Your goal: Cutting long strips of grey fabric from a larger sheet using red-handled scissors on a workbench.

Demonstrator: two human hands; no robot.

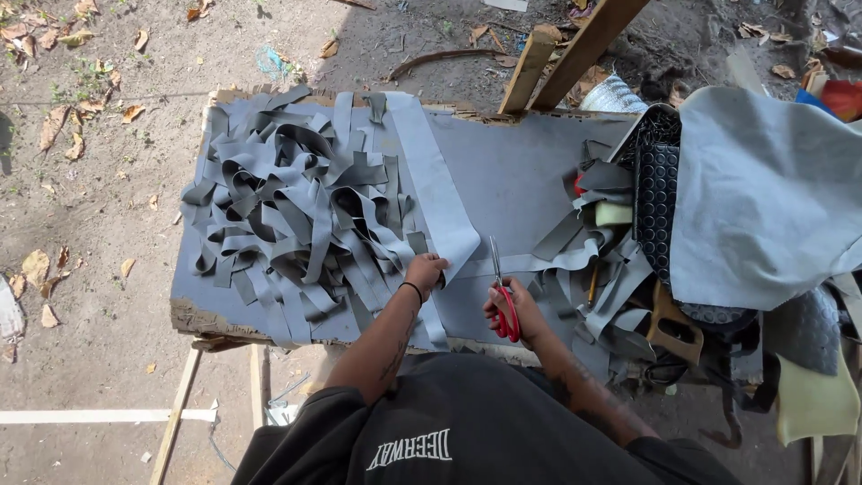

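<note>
My left hand [425, 272] pinches the near end of a wide grey fabric band [431, 175] that runs away from me across the table. My right hand [512, 310] grips red-handled scissors [499, 280], whose blades point away from me and sit at the band's near right edge. To the left of my left hand, a big tangled heap of cut grey strips [296, 211] covers the grey-covered table [507, 171].
On the right lie loose grey scraps [593, 238], a black dotted mat [658, 202], a large grey sheet [772, 193] and a wooden-handled tool [675, 328]. Two wooden slats [575, 54] lean at the far edge. Dirt ground with dry leaves surrounds the table.
</note>
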